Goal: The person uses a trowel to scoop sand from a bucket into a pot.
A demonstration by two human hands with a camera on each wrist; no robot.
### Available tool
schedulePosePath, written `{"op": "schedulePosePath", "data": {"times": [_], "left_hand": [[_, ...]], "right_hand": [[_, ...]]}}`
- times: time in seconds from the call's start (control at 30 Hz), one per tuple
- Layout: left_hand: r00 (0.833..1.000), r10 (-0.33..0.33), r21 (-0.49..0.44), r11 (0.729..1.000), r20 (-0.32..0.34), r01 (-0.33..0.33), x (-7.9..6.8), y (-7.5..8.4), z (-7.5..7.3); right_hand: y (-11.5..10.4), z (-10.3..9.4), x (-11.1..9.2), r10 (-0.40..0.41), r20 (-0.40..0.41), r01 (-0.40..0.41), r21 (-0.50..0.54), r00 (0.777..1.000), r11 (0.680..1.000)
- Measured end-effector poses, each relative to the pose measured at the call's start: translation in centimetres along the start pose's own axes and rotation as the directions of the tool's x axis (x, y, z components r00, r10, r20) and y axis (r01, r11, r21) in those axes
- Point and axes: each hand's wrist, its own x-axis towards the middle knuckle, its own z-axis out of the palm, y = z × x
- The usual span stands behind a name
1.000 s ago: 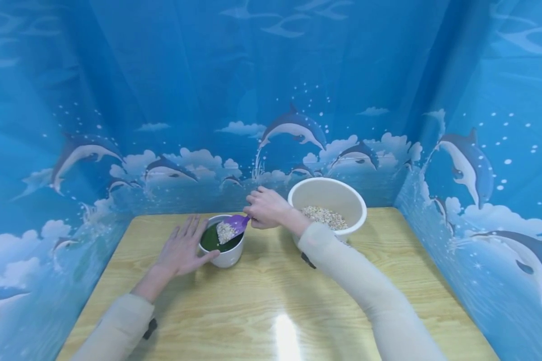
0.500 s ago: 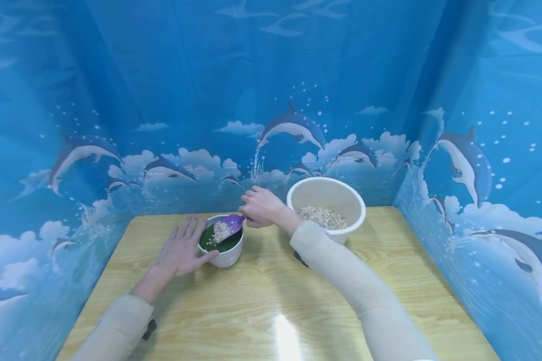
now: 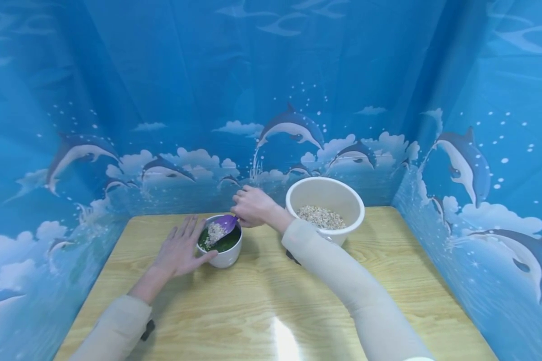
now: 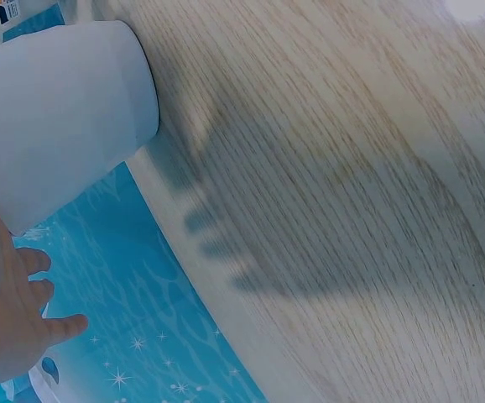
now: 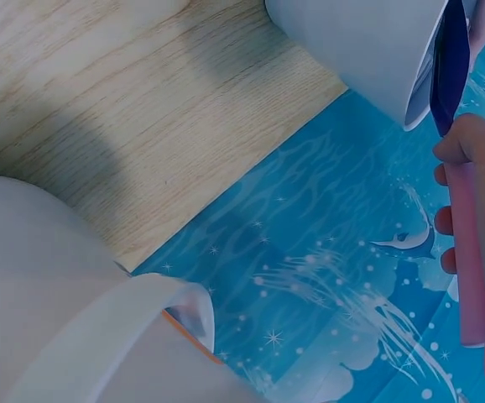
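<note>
Clearly, right grip (image 3: 253, 206) tight round purple scoop (image 3: 227, 222), left grip (image 3: 179, 249) wide against pot (image 3: 227, 259).

Blue sheeting (image 3: 198, 75) printed with dolphins (image 3: 293, 122) and clouds (image 3: 239, 128) walls three sides of a wood-grain table (image 3: 235, 311) showing bright glare (image 3: 284, 340).

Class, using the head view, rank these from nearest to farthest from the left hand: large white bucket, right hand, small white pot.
1. Small white pot: directly beside the left hand.
2. Right hand: farther right, just past the pot.
3. Large white bucket: farthest right.
</note>
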Motion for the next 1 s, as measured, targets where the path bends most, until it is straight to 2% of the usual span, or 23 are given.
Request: {"op": "schedulePosePath", "data": {"times": [0.37, 0.67, 1.0], "left_hand": [[1.000, 0.005, 0.009, 1.000, -0.006, -0.005, -0.1, -0.1, 0.0], [1.000, 0.003, 0.013, 1.000, 0.005, -0.003, -0.1, 0.0, 0.0], [1.000, 0.009, 0.014, 1.000, -0.011, -0.009, 0.1, -0.2, 0.3]], "right_hand": [[-0.3, -1.0, 1.1, 0.001, 0.053, 0.000, -0.020, 0.999, 1.000], [-0.2, -1.4, 0.9, -0.002, 0.097, 0.003, -0.006, 0.995, 1.000], [0.0, -1.8, 1.0, -0.015, 0.100, 0.020, -0.048, 0.995, 0.999]]}}
